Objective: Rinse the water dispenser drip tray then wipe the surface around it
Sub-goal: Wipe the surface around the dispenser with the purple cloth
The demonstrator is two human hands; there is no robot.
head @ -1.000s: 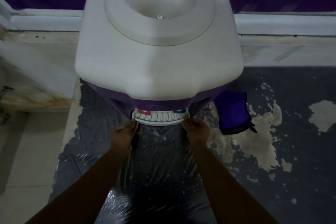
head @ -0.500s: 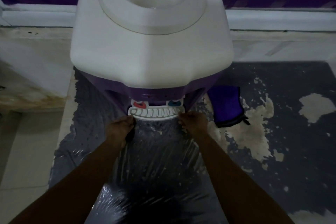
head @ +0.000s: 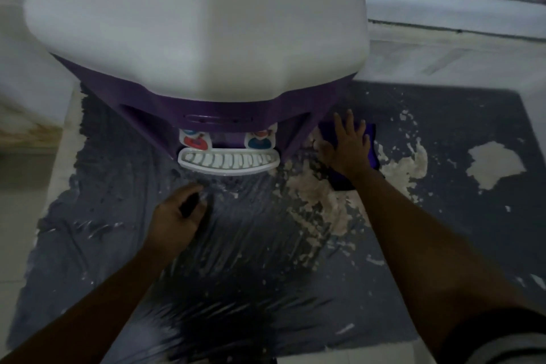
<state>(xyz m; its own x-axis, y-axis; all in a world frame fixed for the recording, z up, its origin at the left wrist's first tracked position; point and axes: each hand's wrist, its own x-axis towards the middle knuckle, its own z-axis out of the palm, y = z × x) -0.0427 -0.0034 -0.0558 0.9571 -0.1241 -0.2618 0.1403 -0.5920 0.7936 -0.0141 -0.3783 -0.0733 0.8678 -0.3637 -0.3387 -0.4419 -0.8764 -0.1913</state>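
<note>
I see the white-topped water dispenser (head: 195, 23) filling the far part of the view, its purple front facing me, standing on a dark floor covering (head: 443, 186) with pale worn patches to the right. The slotted white drip tray (head: 228, 161) sits seated at the dispenser's base, under the red tap (head: 195, 139) and blue tap (head: 260, 139) — neither hand touches it. My right hand (head: 345, 148) lies flat with fingers spread on a purple cloth (head: 373, 154) just right of the dispenser. My left hand (head: 177, 216) rests near the tray, loosely curled — I cannot tell whether it holds anything.
</note>
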